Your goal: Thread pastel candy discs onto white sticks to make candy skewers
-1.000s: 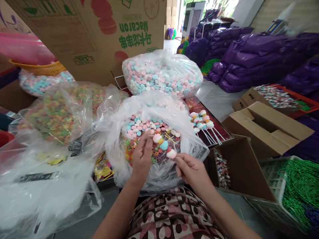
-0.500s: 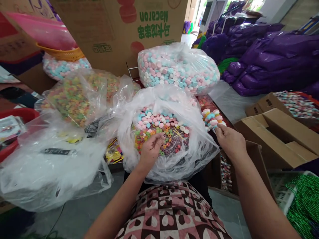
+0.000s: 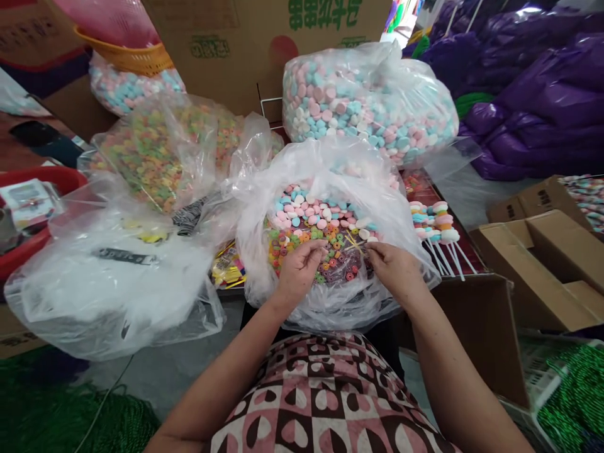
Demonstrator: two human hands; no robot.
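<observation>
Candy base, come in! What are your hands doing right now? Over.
Left hand curled over ring sweets in open bag, grip unclear. Right hand at thin sticks, grip unclear. Nothing blocking.

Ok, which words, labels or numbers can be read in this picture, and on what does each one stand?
Nothing is clear enough to quote.
Large cardboard box: big green Chinese characters, upside down and cut off by the top edge; a small green mark lower down is blurred.
Small brown box: black print, too small to read.
Clear plastic bag: black strip label, blurred.
</observation>
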